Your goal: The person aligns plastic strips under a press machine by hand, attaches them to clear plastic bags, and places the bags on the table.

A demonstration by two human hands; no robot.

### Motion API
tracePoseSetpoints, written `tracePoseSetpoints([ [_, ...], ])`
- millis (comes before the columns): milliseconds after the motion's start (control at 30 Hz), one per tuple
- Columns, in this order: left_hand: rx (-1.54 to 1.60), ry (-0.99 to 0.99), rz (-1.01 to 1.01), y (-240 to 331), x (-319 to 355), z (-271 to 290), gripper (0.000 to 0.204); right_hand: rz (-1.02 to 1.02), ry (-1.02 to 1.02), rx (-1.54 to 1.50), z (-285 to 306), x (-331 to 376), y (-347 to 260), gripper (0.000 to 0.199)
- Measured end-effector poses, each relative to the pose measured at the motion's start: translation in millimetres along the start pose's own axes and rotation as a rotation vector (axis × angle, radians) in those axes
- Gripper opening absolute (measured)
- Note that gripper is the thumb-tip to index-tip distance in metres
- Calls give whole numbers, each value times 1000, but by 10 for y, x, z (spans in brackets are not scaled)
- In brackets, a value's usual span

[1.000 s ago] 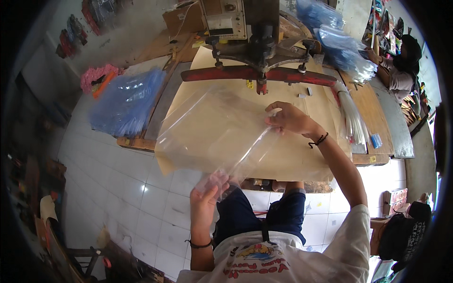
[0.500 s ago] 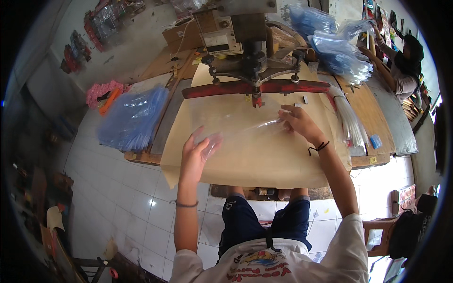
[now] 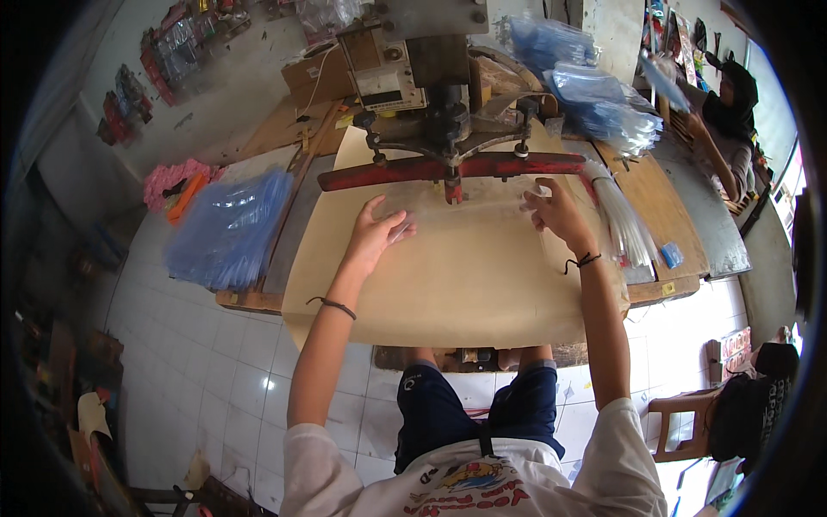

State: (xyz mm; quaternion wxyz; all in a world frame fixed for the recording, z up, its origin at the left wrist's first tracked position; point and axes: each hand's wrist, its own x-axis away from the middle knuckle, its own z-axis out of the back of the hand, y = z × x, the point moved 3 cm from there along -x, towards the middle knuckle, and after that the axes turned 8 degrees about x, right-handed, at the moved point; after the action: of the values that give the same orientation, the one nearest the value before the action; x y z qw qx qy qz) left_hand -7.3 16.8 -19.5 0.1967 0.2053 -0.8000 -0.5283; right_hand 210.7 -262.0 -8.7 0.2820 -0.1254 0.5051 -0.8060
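Note:
A thin, clear plastic sheet (image 3: 469,211) stretches between my two hands, just in front of the machine's long red press bar (image 3: 370,175). My left hand (image 3: 377,234) pinches its left end between thumb and fingers. At the other end, my right hand (image 3: 562,214) grips the plastic near the right half of the bar, with fingers curled. The sheet is see-through, so its exact edges are hard to make out. Beneath it, brown paper (image 3: 457,297) covers the worktop.
Left on the table lies a stack of bluish clear plastic sheets (image 3: 233,228), beside a pink cloth (image 3: 172,179). Clear strips (image 3: 627,222) and a small blue piece (image 3: 672,255) are at right. Behind them, plastic is piled (image 3: 594,99) near a co-worker (image 3: 730,108) holding plastic.
Both hands have moved the plastic sheet away from me, closer to the red bar. My left hand has risen farthest, and the sheet now lies more level between the hands.

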Motion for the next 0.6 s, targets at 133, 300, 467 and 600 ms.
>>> tracePoseSetpoints([
  [133,27,-28,-26,-20,-38,3,79,7,-6,-77,49,-35,38,57],
  [300,62,-56,-56,-10,-168,12,76,16,12,-89,35,-56,28,55],
  [467,7,-76,-67,-83,-316,-49,78,12,69,-29,96,-35,40,51],
  [600,53,-16,-37,-71,-293,87,69,-11,-50,-189,74,43,-8,48],
])
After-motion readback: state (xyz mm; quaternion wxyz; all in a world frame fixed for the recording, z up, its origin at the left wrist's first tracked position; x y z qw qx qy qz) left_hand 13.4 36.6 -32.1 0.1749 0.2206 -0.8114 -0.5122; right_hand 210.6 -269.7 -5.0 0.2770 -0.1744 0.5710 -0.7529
